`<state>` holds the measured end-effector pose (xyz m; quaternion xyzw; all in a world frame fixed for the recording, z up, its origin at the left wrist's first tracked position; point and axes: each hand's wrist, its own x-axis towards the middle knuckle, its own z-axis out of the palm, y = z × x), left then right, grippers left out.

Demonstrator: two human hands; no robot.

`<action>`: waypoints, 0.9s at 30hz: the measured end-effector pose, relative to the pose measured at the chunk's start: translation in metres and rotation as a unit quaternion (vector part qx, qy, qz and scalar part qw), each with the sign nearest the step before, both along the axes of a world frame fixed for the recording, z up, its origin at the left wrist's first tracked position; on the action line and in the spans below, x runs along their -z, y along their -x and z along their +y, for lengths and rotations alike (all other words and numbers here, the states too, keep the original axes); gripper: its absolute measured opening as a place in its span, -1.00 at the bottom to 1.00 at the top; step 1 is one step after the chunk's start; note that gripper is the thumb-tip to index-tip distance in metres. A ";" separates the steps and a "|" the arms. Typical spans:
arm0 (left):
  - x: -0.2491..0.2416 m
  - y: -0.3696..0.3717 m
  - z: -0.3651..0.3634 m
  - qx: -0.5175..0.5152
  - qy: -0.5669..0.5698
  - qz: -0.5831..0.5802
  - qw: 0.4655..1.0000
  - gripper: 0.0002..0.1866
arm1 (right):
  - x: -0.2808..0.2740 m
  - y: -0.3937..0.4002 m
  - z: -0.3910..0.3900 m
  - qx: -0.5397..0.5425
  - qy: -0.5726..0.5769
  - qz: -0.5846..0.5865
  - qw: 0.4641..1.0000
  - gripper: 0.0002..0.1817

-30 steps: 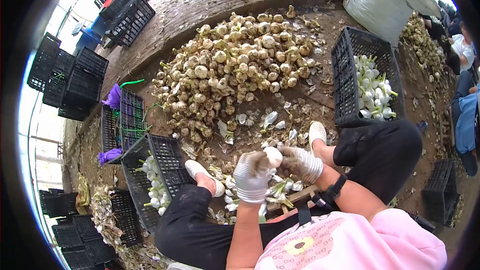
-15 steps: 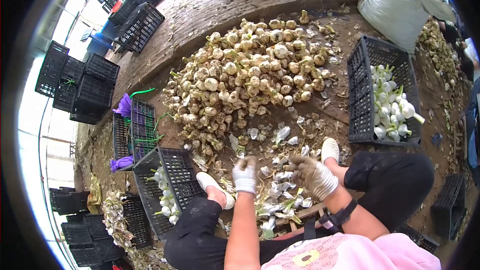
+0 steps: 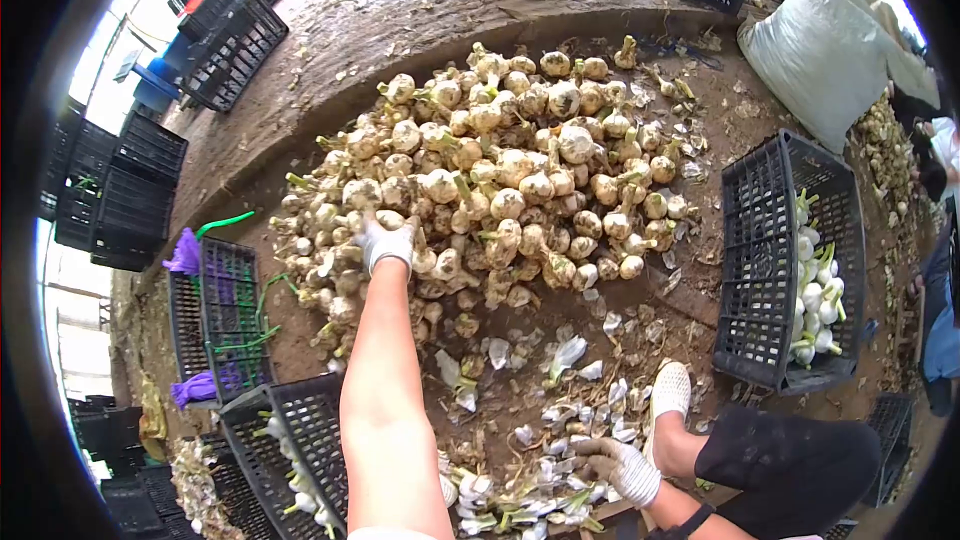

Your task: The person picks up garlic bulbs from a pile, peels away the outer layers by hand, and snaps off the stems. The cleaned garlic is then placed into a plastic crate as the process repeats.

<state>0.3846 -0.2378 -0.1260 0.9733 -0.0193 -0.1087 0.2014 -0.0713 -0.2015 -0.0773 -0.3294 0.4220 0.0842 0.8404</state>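
Note:
My left hand (image 3: 386,243), in a pale glove, is stretched out onto the left part of a large heap of soil-stained garlic bulbs (image 3: 515,165). Its fingers close around a garlic bulb (image 3: 390,220) on the heap. My right hand (image 3: 618,467), gloved too, is low near my shoe, its fingers curled; what they hold, if anything, I cannot tell. Loose white peelings (image 3: 540,480) lie on the ground beside and below it.
A black crate (image 3: 755,270) of peeled white garlic stands at right, another crate (image 3: 310,430) at lower left. Beyond it is a crate with purple ties (image 3: 225,280). A white sack (image 3: 815,55) leans at upper right. Another person (image 3: 940,280) is at the right edge.
My left hand has gone from in front of my body forward and left onto the heap. My right hand is lower in view. The camera view has shifted forward.

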 end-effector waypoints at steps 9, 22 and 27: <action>0.011 0.035 0.067 0.059 0.386 -0.092 0.916 -0.45 | 0.002 -0.002 0.007 -0.019 0.051 0.023 0.998 -0.68; -0.122 0.375 0.195 0.312 0.283 -0.146 0.895 -0.26 | -0.045 -0.002 0.025 0.099 -0.004 -0.134 0.986 -0.67; -0.134 0.402 0.215 0.358 0.227 -0.203 0.883 -0.24 | -0.033 0.001 0.052 0.067 -0.025 -0.158 0.985 -0.72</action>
